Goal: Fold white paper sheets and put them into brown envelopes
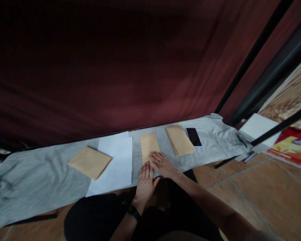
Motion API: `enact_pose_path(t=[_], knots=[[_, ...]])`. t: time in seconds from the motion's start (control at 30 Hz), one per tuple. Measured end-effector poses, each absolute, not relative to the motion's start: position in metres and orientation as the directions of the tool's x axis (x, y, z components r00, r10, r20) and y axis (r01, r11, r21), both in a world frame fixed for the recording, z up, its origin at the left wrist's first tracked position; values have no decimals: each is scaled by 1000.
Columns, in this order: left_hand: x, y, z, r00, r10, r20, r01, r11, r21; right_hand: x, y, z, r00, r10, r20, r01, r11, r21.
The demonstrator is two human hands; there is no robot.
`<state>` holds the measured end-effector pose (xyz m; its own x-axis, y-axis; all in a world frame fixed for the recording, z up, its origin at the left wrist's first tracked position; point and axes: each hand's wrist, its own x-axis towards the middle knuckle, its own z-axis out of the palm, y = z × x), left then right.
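Observation:
A single brown envelope [148, 144] lies in the middle of a grey cloth [40, 177]. My right hand [162, 163] rests flat on its near end, fingers stretched out. My left hand [144, 180] lies flat on the cloth just below the envelope, fingers together and extended, holding nothing. A dark band sits on my left wrist. Left of my hands lie white paper sheets [116, 162], with a brown envelope stack [89, 162] at their left edge. Another stack of brown envelopes [180, 139] lies to the right, next to a black phone [193, 137].
A dark red curtain [102, 73] hangs right behind the cloth. Black metal bars [278, 129] cross at the right, over a white sheet [258, 126] and a red and yellow box [291, 145]. Brown floor tiles [253, 187] lie to the right. My dark-clothed knees are below.

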<state>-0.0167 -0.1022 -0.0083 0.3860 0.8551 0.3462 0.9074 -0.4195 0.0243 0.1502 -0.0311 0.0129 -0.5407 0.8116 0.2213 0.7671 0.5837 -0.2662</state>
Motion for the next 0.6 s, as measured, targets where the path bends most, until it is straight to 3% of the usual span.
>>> enact_pose_path(t=[0.23,0.6], knots=[[-7,-100,4,351,873,339,930,-367,-18,147,27,-1,-531,817,225,795,573,-200],[-8,-98,0,342,889,305,936,-352,-22,135,98,0,-396,903,165,876,425,-226]])
